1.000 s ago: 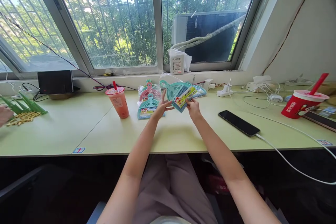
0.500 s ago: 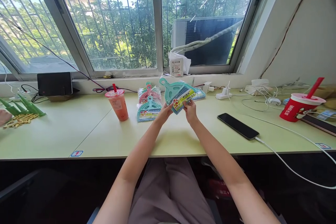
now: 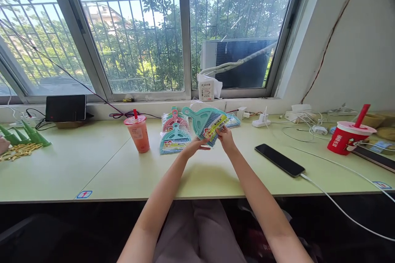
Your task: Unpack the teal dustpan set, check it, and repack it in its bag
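Observation:
A turquoise mini dustpan and brush set (image 3: 202, 121) with a yellow printed label is held tilted above the table, its handle toward the upper left. My right hand (image 3: 227, 139) grips the lower right edge, with thumb and fingers around it. My left hand (image 3: 195, 148) supports the bottom edge, thumb near the front and fingers stretched out underneath. Just left of the held set, a turquoise packed dustpan set (image 3: 175, 136) lies in clear plastic, with a pink dustpan set (image 3: 175, 121) behind it. Another packed set (image 3: 233, 120) lies partly hidden behind the held one.
A cup of red drink (image 3: 138, 134) stands on the left and a red cup (image 3: 348, 139) on the right. A phone (image 3: 280, 160) with a white cable lies right of my hands. Chargers (image 3: 261, 119) and cords line the back. At far left, another person's hand (image 3: 3, 144) is near green cones.
The dustpan set has turned in my hands, its handle swinging further left and down. My left hand has slid beneath its lower edge with fingers extended. The view has tipped upward slightly.

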The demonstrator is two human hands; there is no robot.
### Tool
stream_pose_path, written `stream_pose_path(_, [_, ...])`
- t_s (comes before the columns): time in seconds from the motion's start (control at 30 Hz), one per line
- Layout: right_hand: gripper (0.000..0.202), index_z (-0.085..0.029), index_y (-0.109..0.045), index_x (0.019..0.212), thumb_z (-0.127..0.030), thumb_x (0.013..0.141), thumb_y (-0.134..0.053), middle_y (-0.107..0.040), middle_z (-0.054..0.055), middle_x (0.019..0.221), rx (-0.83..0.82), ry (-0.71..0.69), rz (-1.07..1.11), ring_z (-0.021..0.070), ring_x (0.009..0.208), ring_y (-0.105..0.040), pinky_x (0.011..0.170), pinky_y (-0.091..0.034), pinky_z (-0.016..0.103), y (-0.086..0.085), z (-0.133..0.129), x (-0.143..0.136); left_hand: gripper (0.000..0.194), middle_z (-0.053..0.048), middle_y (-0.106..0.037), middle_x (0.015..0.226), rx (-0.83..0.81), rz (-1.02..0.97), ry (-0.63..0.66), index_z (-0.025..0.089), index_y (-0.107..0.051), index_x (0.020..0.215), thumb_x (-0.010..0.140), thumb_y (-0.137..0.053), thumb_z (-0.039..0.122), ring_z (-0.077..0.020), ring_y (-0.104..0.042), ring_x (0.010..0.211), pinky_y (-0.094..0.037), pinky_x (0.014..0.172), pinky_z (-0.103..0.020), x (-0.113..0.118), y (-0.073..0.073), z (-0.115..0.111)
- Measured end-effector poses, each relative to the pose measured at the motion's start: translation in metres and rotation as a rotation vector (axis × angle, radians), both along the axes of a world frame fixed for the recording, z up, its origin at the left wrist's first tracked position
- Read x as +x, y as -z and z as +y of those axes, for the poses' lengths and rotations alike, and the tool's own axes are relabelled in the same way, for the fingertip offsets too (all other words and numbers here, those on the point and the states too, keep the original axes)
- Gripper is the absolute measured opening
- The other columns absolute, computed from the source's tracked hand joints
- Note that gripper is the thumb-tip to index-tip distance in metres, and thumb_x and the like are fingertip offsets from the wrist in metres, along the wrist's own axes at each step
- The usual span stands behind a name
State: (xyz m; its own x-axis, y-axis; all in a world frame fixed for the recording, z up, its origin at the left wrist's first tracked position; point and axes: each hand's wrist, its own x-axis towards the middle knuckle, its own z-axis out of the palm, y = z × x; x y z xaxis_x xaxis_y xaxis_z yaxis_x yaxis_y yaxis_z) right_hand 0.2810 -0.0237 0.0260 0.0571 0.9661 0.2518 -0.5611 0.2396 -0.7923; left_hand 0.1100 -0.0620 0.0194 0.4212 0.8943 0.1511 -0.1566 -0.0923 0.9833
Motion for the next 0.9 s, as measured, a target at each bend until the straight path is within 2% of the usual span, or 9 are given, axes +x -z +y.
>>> stream_pose_path(0.07, [0.042,-0.022,-0.065,0.088,-0.025,0.050,-0.084,-0.073,0.002,0.086,0.011,0.018,0.025,0.0190,0.080,-0.066,0.068,-0.056,0.031,0.002,0.000,-0.003,0.067,-0.018,-0.065,0.131,-0.032,0.063,0.113,0.020,-0.062,0.127,0.070,-0.085,0.045,-0.0340,-0.065,0.118,-0.052,0.100,-0.055,0.004,0.002,-0.002])
stream_pose_path(0.13, [0.040,-0.022,-0.065,0.087,-0.022,0.051,-0.082,-0.073,0.001,0.086,0.002,0.032,0.063,0.0182,0.081,-0.066,0.069,-0.055,0.030,0.004,0.001,-0.004,0.065,-0.018,-0.065,0.131,-0.040,0.039,0.110,0.022,-0.063,0.127,0.070,-0.086,0.044,-0.0336,-0.062,0.123,-0.049,0.102,-0.054,0.008,0.005,0.000])
stream_pose_path(0.3, [0.040,-0.022,-0.063,0.087,-0.018,0.051,-0.080,-0.072,0.001,0.086,-0.030,0.032,0.109,0.0177,0.081,-0.066,0.069,-0.056,0.030,0.006,0.000,-0.009,0.059,-0.011,-0.067,0.129,-0.019,-0.273,-0.205,0.023,-0.064,0.121,0.069,-0.086,0.042,-0.0273,-0.061,0.123,-0.046,0.108,-0.045,0.015,0.008,0.010])
stream_pose_path(0.43, [0.039,-0.022,-0.061,0.089,-0.018,0.054,-0.077,-0.071,0.000,0.086,-0.047,-0.017,0.081,0.0167,0.078,-0.066,0.066,-0.054,0.028,0.009,-0.001,-0.013,0.059,-0.010,-0.072,0.118,-0.040,-0.279,-0.350,0.019,-0.066,0.114,0.063,-0.089,0.039,-0.0279,-0.066,0.112,-0.050,0.100,-0.044,0.012,0.010,0.017])
stream_pose_path(0.5, [0.037,-0.023,-0.060,0.091,-0.019,0.056,-0.073,-0.071,-0.001,0.085,-0.088,-0.021,0.093,0.0152,0.074,-0.065,0.062,-0.053,0.026,0.010,0.002,-0.012,0.061,-0.010,-0.073,0.114,-0.041,-0.230,-0.363,0.019,-0.066,0.112,0.059,-0.090,0.039,-0.0289,-0.067,0.109,-0.051,0.096,-0.045,0.008,0.010,0.018])
stream_pose_path(0.67, [0.021,-0.025,-0.052,0.088,-0.037,0.074,-0.062,-0.065,-0.003,0.079,-0.176,0.055,0.128,0.0159,0.072,-0.063,0.057,-0.051,0.025,0.009,0.014,-0.002,0.059,-0.009,-0.073,0.112,-0.077,-0.171,-0.323,0.019,-0.065,0.108,0.056,-0.090,0.033,-0.0282,-0.068,0.104,-0.053,0.091,-0.043,0.001,0.007,0.018])
stream_pose_path(0.83, [0.030,-0.026,-0.054,0.094,-0.049,0.079,-0.064,-0.067,-0.001,0.087,-0.155,0.104,0.136,0.0157,0.078,-0.063,0.060,-0.051,0.025,0.008,0.016,0.001,0.057,-0.008,-0.073,0.113,-0.061,-0.153,-0.297,0.020,-0.065,0.113,0.061,-0.086,0.031,-0.0280,-0.067,0.106,-0.053,0.091,-0.042,0.003,0.007,0.016])
stream_pose_path(0.9, [0.029,-0.026,-0.054,0.095,-0.047,0.079,-0.064,-0.067,-0.001,0.088,-0.176,0.125,0.153,0.0150,0.077,-0.063,0.059,-0.051,0.024,0.008,0.013,-0.001,0.056,-0.008,-0.073,0.112,-0.070,-0.156,-0.296,0.020,-0.065,0.112,0.061,-0.086,0.030,-0.0277,-0.068,0.105,-0.054,0.090,-0.041,0.003,0.007,0.016])
